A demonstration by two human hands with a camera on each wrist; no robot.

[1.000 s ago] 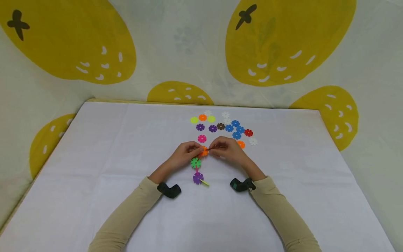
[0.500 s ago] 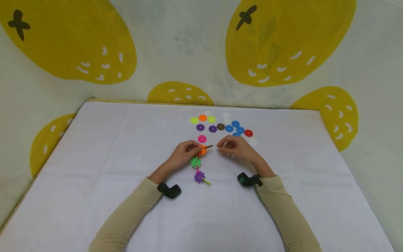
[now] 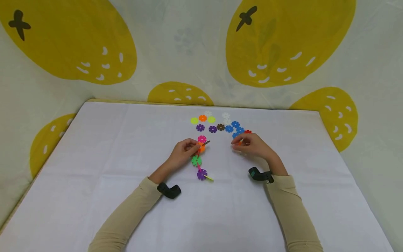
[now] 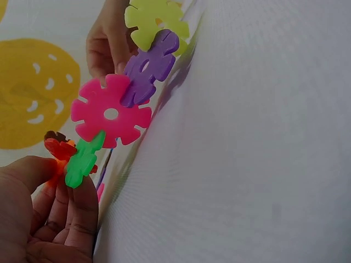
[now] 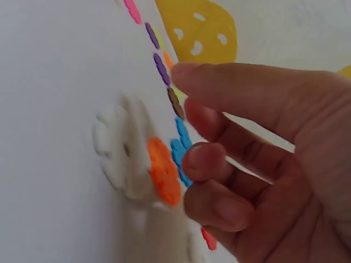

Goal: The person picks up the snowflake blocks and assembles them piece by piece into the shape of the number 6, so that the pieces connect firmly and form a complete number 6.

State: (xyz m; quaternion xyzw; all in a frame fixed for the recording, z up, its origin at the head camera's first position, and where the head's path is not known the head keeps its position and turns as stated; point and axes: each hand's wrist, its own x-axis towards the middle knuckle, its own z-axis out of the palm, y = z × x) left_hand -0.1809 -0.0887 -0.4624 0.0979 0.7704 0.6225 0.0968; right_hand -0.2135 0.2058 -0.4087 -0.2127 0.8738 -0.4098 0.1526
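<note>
My left hand [image 3: 183, 153] pinches a chain of interlocking snowflake discs between thumb and fingers. The orange disc [image 3: 201, 148] sits at the fingertips, with a brown disc [image 3: 206, 142] jutting from it. Below hang a red disc [image 4: 59, 148], a green disc [image 4: 84, 161], a pink disc [image 4: 109, 112], a purple disc [image 4: 149, 68] and a yellow-green disc [image 4: 147, 24]. Apart from the chain, my right hand [image 3: 254, 146] has loosely bent fingers with nothing between them. It is close over a loose orange disc [image 5: 164, 172] and a white disc [image 5: 116, 153].
Loose discs lie toward the back of the white table [image 3: 126, 147]: a pink one [image 3: 202, 139], purple ones [image 3: 212, 129], a brown one [image 3: 220, 127], several blue ones [image 3: 229, 128] and a red one [image 3: 248, 132]. A patterned cloth [image 3: 182, 52] hangs behind.
My right hand has let go of the brown disc on the chain and moved right, over the loose orange disc. The left hand stays nearly in place; the chain's lower end has swung slightly right.
</note>
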